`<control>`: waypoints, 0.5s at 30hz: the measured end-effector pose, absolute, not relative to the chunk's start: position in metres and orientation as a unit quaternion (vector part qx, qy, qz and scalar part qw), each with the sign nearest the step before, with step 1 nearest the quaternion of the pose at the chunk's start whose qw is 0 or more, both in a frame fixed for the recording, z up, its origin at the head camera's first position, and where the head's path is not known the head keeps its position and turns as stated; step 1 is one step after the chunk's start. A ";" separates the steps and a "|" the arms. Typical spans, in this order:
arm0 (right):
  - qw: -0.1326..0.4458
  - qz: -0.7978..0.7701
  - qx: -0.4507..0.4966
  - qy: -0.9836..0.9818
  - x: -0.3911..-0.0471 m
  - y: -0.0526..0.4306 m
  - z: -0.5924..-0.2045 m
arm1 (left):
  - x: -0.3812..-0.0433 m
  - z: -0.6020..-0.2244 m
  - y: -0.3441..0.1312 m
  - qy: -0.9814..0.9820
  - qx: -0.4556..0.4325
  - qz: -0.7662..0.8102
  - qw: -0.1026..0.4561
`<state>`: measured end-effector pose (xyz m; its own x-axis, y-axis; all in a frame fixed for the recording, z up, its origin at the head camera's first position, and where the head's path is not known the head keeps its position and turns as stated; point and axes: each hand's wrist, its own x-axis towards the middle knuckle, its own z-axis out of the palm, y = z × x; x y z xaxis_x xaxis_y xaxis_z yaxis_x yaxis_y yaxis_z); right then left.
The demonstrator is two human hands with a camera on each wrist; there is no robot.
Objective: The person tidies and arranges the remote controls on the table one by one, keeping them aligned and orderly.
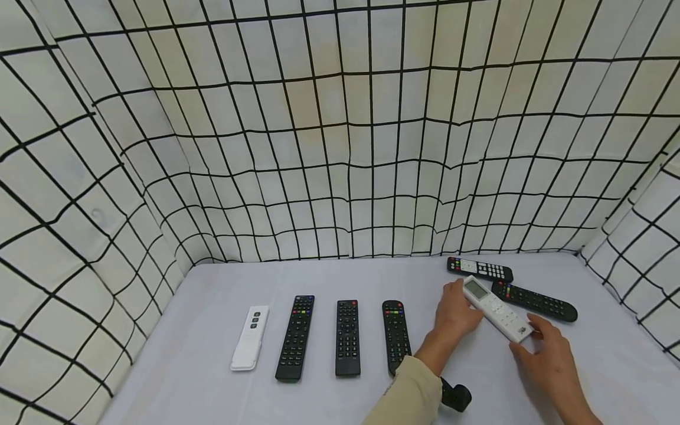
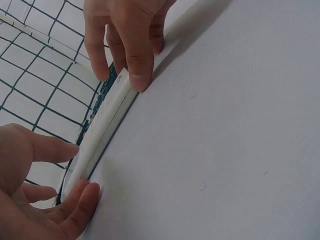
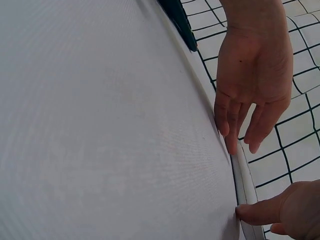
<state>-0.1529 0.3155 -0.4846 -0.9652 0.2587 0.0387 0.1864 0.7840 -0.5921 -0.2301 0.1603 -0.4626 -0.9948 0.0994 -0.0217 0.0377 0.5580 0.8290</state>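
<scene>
A white air-conditioner remote (image 1: 498, 308) with a small grey display lies slantwise at the right of the table, its buttons facing up. At its far-left end my left hand (image 1: 455, 310) holds it between thumb and fingers. My right hand (image 1: 549, 360) pinches the near-right end, thumb on one side and fingers on the other. Low along the cloth, the white remote (image 2: 105, 122) shows its side edge in the left wrist view. In the right wrist view, the fingers partly hide the remote (image 3: 243, 175).
Beyond the white remote lie two black remotes, one (image 1: 480, 269) behind the other (image 1: 535, 301). Leftward stand a white remote (image 1: 249, 337) and three black ones (image 1: 294, 338) (image 1: 347, 337) (image 1: 395, 333), the last partly behind my left sleeve. Black-gridded netting (image 1: 345, 147) surrounds the white table (image 1: 212, 295).
</scene>
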 end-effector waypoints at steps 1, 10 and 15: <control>0.065 0.304 -0.114 -0.944 -0.153 0.315 -0.485 | -0.230 -0.463 0.160 0.879 0.038 0.474 0.032; 0.052 0.306 -0.132 -0.941 -0.149 0.315 -0.480 | -0.230 -0.471 0.161 0.837 0.020 0.546 0.008; 0.034 0.339 -0.143 -0.929 -0.148 0.313 -0.477 | -0.229 -0.473 0.161 0.815 0.010 0.579 -0.016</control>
